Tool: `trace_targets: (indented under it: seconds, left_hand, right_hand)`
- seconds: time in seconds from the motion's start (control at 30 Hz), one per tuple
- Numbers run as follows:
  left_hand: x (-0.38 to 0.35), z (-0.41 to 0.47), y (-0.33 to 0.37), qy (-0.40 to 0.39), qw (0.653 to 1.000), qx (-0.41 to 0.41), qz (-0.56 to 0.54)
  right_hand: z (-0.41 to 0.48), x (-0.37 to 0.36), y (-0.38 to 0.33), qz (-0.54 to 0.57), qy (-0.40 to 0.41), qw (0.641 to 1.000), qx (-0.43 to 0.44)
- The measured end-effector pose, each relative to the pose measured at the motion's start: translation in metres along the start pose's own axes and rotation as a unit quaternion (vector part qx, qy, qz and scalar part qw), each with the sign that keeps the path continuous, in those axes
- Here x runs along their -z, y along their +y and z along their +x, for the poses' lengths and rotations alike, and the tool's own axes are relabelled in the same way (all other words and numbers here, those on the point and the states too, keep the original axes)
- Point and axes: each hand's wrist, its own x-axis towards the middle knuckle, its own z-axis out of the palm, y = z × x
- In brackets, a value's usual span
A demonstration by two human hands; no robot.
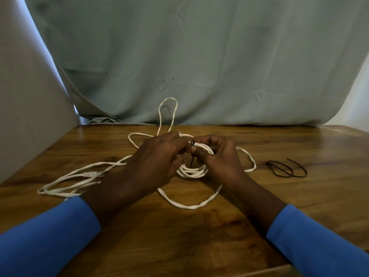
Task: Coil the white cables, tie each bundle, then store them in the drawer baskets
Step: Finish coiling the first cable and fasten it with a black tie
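Observation:
A small coil of flat white cable (192,171) lies at the middle of the wooden table (199,232). A thin black tie (192,160) runs over its far side. My left hand (157,158) and my right hand (217,154) meet over the coil, fingers curled, pinching the tie where it crosses the cable. Loose white cable (67,182) trails off to the left with a plug on it. Another loop (168,108) stands up behind my hands, and one curves along the table in front (189,205).
Spare black ties (285,168) lie on the table to the right of the coil. A grey-green cloth (199,56) hangs behind the table's far edge. A pale panel (26,116) stands at the left. No drawer or basket is in view.

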Motion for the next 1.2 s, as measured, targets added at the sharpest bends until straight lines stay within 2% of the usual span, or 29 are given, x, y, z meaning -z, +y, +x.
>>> trace_targets:
  seconds: [0.2, 0.33, 0.53, 0.6, 0.7, 0.77, 0.9, 1.07, 1.2]
  left_hand:
    - [-0.004, 0.006, 0.009, -0.006, 0.983, -0.137, 0.124]
    - [-0.003, 0.013, 0.01, -0.022, 0.964, -0.193, 0.184]
    - [-0.006, 0.022, -0.001, -0.087, 0.967, -0.181, 0.158]
    - [-0.007, 0.022, -0.002, -0.081, 0.968, -0.182, 0.155]
    - [-0.007, 0.015, -0.003, -0.031, 0.975, -0.19, 0.114]
    - [-0.006, 0.01, -0.004, -0.006, 0.984, -0.167, 0.06]
    - [-0.005, 0.005, -0.007, 0.055, 0.995, -0.013, -0.083]
    - [-0.006, 0.006, 0.002, 0.112, 0.981, 0.082, -0.135]
    - [-0.004, 0.009, 0.003, 0.166, 0.946, 0.177, -0.216]
  right_hand:
    - [-0.003, -0.001, -0.009, 0.139, -0.008, 0.978, -0.156]
    - [-0.004, -0.002, -0.014, 0.2, -0.028, 0.959, -0.198]
    - [-0.002, -0.001, -0.018, 0.222, -0.042, 0.952, -0.206]
    - [-0.001, -0.001, -0.016, 0.225, -0.045, 0.95, -0.213]
    - [0.0, 0.0, -0.01, 0.233, -0.061, 0.95, -0.2]
    - [-0.001, -0.001, -0.006, 0.233, -0.071, 0.951, -0.188]
    - [-0.002, -0.006, 0.001, 0.208, -0.077, 0.965, -0.141]
    - [-0.004, -0.007, 0.002, 0.143, -0.062, 0.985, -0.073]
    - [-0.005, -0.009, -0.001, 0.12, -0.055, 0.991, -0.002]
